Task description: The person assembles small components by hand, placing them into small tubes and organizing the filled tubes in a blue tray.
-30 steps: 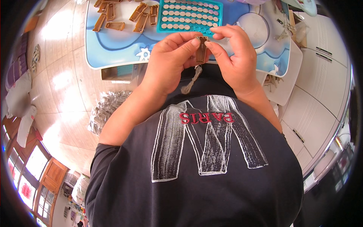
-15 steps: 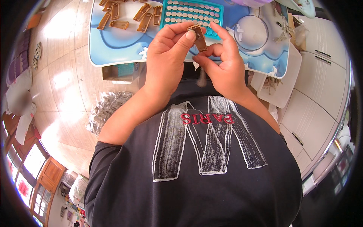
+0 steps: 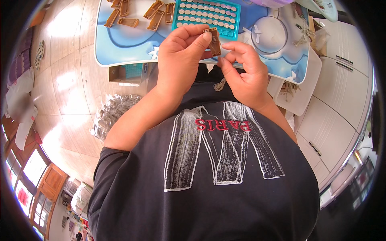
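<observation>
My left hand (image 3: 181, 60) grips a small brown tapered plastic piece (image 3: 214, 43) between thumb and fingers, its hollow ribbed side facing up. Close beside its lower end, the thumb and a bent finger of my right hand (image 3: 247, 74) pinch together, while the index finger stretches toward the piece. Whatever lies in that pinch is too small to make out. Below the right fingertips hangs a pale bundle of string (image 3: 220, 84); its upper attachment is hidden. Several similar brown pieces (image 3: 156, 20) lie at the table's far left. A turquoise tray (image 3: 236, 26) holds rows of pale round discs beyond my hands.
The blue patterned table (image 3: 120, 54) has a rounded front edge. White strips (image 3: 256, 33) and more string (image 3: 301, 37) lie on its right. A box (image 3: 128, 74) sits below, near a silvery crinkled heap (image 3: 112, 114). White cabinets (image 3: 335, 92) stand at right.
Both hands and the brown piece have shifted slightly right. My right fingers have drawn away from the piece's lower end. The string bundle, blurred before, now hangs sharper and farther right.
</observation>
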